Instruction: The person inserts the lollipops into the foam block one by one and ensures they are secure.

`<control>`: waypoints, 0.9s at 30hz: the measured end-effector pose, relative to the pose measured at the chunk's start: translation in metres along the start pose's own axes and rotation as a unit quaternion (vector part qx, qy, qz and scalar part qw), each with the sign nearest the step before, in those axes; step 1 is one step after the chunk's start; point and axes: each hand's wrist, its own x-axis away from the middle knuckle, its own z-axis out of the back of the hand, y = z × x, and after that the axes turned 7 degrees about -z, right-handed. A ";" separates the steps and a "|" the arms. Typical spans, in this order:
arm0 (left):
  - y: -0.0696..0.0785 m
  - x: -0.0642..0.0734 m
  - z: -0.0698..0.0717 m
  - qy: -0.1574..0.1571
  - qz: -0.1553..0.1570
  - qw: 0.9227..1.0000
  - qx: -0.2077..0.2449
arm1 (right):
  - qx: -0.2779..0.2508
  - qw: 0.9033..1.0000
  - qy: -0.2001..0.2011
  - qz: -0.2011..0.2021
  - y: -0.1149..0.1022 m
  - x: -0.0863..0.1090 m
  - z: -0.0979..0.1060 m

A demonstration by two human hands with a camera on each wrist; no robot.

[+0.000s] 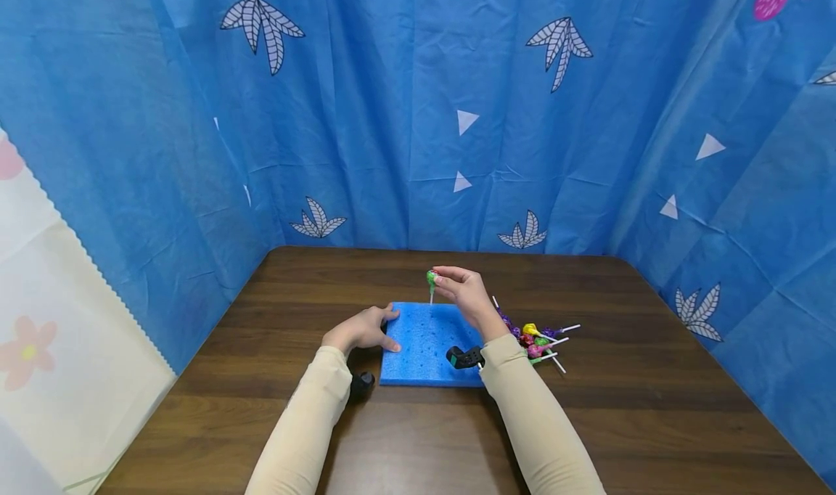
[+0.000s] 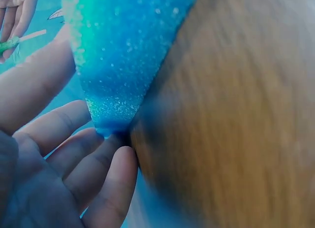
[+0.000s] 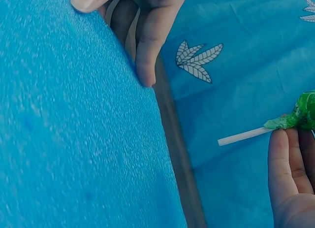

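A blue foam board (image 1: 427,350) dotted with small dark pits lies flat on the table. My left hand (image 1: 362,329) grips its left side, thumb over the top face and fingers along the edge; the left wrist view shows the fingers (image 2: 78,161) against the foam's side. Above the board's back part, my right hand (image 1: 460,292) pinches a green-wrapped lollipop (image 1: 432,277) by its candy end. The white stick (image 3: 243,136) points down in the head view, its tip close over the back of the board.
Right of the board lies a loose pile of wrapped lollipops, with yellow (image 1: 530,329), pink (image 1: 535,350) and purple ones, sticks pointing various ways. My right forearm partly covers the pile. The brown wooden table (image 1: 418,430) is backed by a blue patterned curtain (image 1: 392,117).
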 end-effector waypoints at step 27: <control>-0.002 0.003 -0.004 0.022 0.001 0.999 0.032 | -0.011 0.999 -0.007 -0.034 0.021 -0.009 -0.028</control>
